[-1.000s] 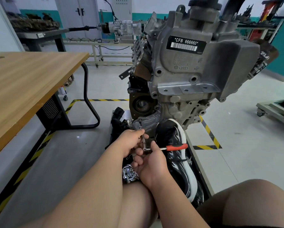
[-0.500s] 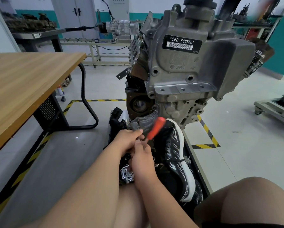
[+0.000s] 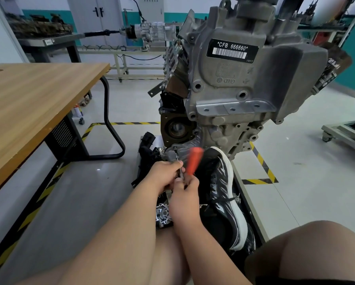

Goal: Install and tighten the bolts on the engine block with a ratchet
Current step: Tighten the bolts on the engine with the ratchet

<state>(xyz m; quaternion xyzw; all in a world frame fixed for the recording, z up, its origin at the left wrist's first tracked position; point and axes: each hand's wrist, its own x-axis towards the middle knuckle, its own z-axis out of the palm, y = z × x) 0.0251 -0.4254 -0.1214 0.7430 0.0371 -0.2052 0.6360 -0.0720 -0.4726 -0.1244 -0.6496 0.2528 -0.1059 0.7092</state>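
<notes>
The fingers (image 3: 177, 164) of the left hand (image 3: 162, 176) are curled and pinch the thin steel shaft of the ratchet (image 3: 194, 162). The right hand (image 3: 184, 196) lies just below and touches the left, its fingers (image 3: 191, 182) closed round the lower end of the same tool. The ratchet's red handle is blurred and tilts up and to the right above both hands, in front of the toe of a black-and-white shoe (image 3: 224, 194). The shaft runs up to the bottom left corner of the engine block (image 3: 234, 89), where its tip meets a small grey lug; whether a bolt sits there is too small to tell. The block stands upright ahead of the person and bears a black label (image 3: 232, 50) reading "CFB 666660". A small shiny metal part (image 3: 163, 215) lies just beside the right wrist. A wooden counter (image 3: 39, 103) stands well to the left, and yellow-black tape marks the floor (image 3: 316, 161).
</notes>
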